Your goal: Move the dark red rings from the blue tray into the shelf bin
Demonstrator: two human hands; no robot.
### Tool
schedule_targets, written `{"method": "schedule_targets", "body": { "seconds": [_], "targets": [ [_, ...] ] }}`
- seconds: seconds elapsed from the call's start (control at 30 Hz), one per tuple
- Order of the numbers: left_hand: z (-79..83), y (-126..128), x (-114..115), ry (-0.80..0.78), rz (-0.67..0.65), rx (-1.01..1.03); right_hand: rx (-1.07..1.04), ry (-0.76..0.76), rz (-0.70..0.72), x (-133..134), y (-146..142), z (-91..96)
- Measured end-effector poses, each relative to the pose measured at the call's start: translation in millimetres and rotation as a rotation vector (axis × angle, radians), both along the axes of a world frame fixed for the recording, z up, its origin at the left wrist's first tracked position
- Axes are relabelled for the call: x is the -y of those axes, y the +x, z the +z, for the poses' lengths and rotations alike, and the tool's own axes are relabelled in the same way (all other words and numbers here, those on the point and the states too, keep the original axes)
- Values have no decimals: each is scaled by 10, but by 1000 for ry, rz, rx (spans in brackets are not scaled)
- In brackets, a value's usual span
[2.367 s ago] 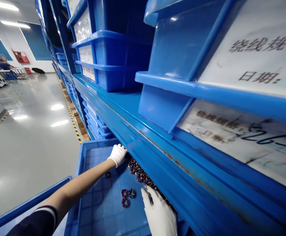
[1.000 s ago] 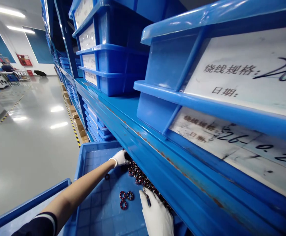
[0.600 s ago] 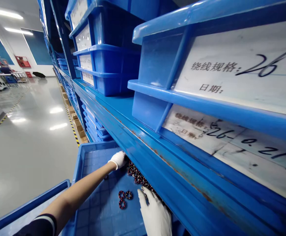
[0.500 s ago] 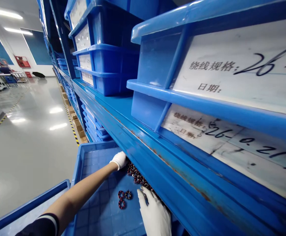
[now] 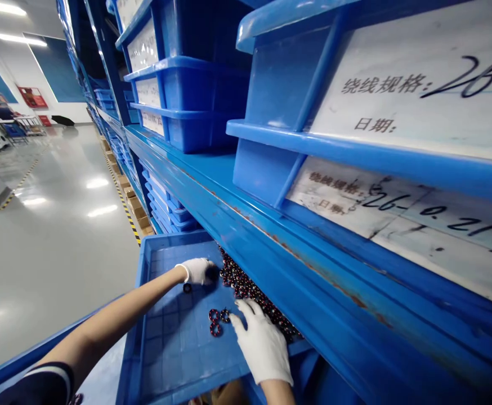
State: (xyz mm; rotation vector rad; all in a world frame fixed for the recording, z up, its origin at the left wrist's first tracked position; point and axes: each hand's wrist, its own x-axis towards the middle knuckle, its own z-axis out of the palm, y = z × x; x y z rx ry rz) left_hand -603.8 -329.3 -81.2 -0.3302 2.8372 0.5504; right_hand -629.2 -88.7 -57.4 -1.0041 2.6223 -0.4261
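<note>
Small dark-red wound ring coils point(image 5: 250, 289) pile far-right in blue plastic tray point(image 5: 174, 349); left gloved hand point(image 5: 195, 271) curled, grip unclear; right gloved hand point(image 5: 260, 343) flat, open, raking them nearer.

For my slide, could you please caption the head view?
Gloved left hand and right hand reach into a blue tray of small dark wound rings below a blue shelf.

Factory storeroom, blue shelving rack point(image 5: 246, 225), stacked labelled bins point(image 5: 187, 95), glossy taped floor point(image 5: 52, 214)
</note>
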Motion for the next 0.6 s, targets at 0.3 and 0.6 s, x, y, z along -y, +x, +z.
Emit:
{"method": "schedule_targets", "body": {
  "seconds": [0.3,0.6],
  "targets": [
    [-56,266,-416,-68,-67,68,32,348,289,481,252,4],
    [-177,131,-843,133,55,-42,147,453,25,187,-57,243]
  ]
}}
